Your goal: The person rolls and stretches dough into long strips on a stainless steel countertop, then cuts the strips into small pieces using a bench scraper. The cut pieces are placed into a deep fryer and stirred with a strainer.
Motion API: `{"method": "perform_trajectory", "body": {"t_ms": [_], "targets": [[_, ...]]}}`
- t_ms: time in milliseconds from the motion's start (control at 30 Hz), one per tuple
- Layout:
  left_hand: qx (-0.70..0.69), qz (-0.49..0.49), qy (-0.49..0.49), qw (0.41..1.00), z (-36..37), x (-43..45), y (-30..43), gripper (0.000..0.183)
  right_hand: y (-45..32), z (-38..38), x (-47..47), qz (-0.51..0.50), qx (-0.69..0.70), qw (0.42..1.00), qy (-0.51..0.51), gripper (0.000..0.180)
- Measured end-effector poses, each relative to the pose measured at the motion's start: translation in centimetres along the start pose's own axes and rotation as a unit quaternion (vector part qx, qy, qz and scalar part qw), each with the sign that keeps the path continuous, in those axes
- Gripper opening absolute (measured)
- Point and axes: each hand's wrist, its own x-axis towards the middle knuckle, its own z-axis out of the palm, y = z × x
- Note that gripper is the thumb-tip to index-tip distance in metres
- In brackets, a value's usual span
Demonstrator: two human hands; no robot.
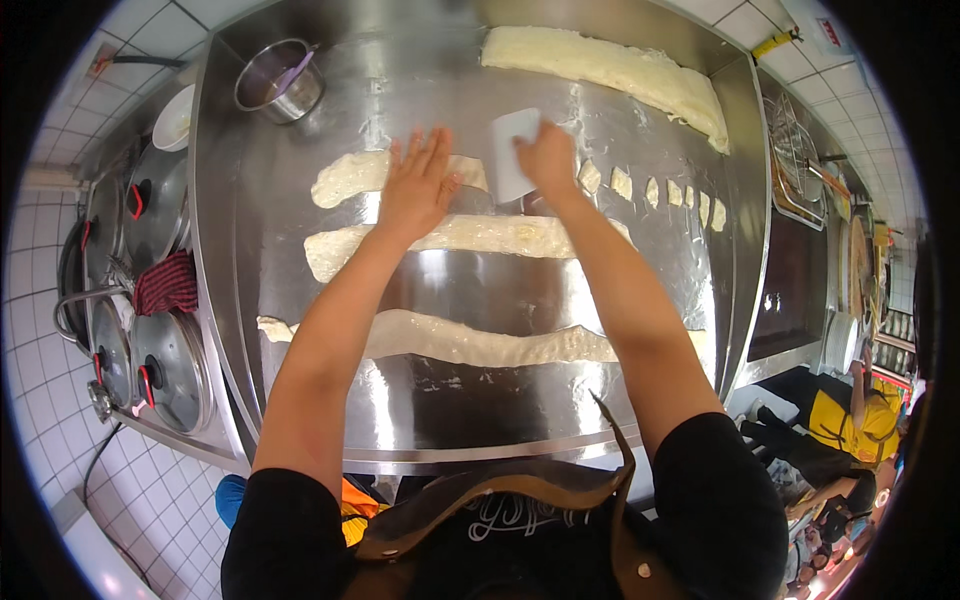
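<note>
My left hand (pixel 418 184) lies flat, fingers spread, over the upper strip of dough (pixel 352 178) on the steel worktop. In my right hand (pixel 547 159) is a white dough scraper (pixel 515 154), slightly blurred, just right of that strip's cut end. A row of several small dough pieces (pixel 621 182) runs to the right of the scraper. Below my hands lies a second strip of dough (pixel 495 236), partly behind my forearms. Nearer my body stretches a long, thin dough strip (pixel 465 341). A large dough slab (pixel 600 67) rests along the back right of the worktop.
A steel pot (pixel 289 90) with a purple-handled utensil stands at the back left. Glass-lidded pots (pixel 169 367) and a red-and-black cloth (pixel 166 283) are beyond the left rim. A wire basket (pixel 795 169) and stacked plates (pixel 840 341) sit to the right, near people in the background.
</note>
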Motion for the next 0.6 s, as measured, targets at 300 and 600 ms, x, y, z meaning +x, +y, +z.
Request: {"method": "perform_trajectory", "body": {"t_ms": [300,600], "targets": [[0.13,-0.065,0.018,0.989,-2.3,-3.3,-3.7,0.065,-4.1,3.4,-0.5,0.055,0.042,0.998,0.005,0.032],[0.043,-0.074,0.0,0.996,-3.7,-4.5,-6.4,0.061,-7.8,5.0,-0.5,0.01,0.049,0.999,-0.007,0.024]]}}
